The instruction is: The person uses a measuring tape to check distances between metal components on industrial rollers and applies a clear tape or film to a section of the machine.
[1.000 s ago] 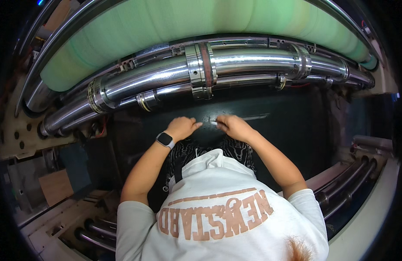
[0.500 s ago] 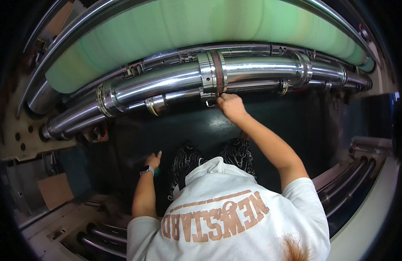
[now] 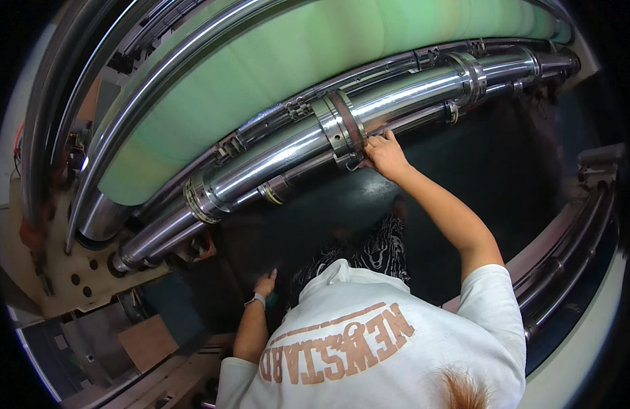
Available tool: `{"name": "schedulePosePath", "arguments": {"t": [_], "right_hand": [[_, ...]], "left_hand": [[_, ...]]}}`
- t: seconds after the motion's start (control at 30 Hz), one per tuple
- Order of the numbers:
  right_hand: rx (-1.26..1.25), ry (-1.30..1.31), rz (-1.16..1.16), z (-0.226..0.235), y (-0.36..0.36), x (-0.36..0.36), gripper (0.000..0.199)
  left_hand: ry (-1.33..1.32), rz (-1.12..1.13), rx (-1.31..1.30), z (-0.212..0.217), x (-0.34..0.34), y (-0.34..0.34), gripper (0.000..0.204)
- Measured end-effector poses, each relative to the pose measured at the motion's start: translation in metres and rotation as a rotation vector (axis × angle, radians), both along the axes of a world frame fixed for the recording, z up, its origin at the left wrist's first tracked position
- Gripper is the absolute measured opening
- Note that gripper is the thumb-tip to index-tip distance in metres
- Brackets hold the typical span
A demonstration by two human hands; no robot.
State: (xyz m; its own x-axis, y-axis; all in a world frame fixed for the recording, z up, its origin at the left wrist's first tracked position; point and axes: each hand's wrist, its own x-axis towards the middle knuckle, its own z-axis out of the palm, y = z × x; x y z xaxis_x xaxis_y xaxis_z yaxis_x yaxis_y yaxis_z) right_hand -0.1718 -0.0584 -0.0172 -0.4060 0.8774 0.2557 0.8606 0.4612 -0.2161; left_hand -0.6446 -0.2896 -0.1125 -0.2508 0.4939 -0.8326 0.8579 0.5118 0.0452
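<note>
Subject of work: the ringed metal collar (image 3: 341, 129) clamped on the large polished steel roller (image 3: 274, 158), at about 12 o'clock from the person's head, just above picture centre.

Change noted: a second ago both hands met low, in front of the body, over a thin pale strip on the dark surface. The right hand (image 3: 384, 154) has since gone up to the roller and now rests against the collar's right side and the thinner rod (image 3: 424, 117) just below it, fingers curled on the metal; whether they pinch anything small cannot be told. The left hand (image 3: 266, 282) has dropped to about 8 o'clock, fingers loosely spread near the dark surface, gripping nothing visible (a wristwatch (image 3: 256, 299) sits on that wrist). Judgement: work has moved from the low strip to the collar fitting, with one hand only engaged.

Surface: the dark panel (image 3: 465, 170) under the rollers is matt, and nearly black.

Surroundings: a broad pale-green cylinder (image 3: 281, 61) arcs across 10 to 2 o'clock above the roller. A second collar (image 3: 200, 199) sits at 10 o'clock. Curved rails (image 3: 567, 252) run at 3 to 4 o'clock; a brown board (image 3: 148, 341) lies at 8 o'clock.
</note>
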Motion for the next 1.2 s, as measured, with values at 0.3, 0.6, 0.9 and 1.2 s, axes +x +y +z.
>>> {"name": "schedulePosePath", "arguments": {"t": [0.3, 0.6, 0.9, 1.2], "right_hand": [[0.002, 0.157, -0.171, -0.027, -0.01, 0.005, 0.037], [-0.629, 1.333, -0.573, -0.126, -0.069, -0.128, 0.05], [-0.842, 2.566, -0.819, -0.048, -0.039, -0.194, 0.068], [-1.139, 2.586, -1.043, -0.032, -0.018, -0.184, 0.021]], "left_hand": [[-0.112, -0.05, 0.134, 0.051, 0.052, 0.064, 0.059], [-0.116, -0.092, 0.027, 0.048, 0.073, 0.051, 0.059], [-0.059, 0.133, 0.062, 0.077, 0.04, -0.005, 0.059], [0.071, -0.009, 0.071, 0.033, -0.036, -0.076, 0.06]]}}
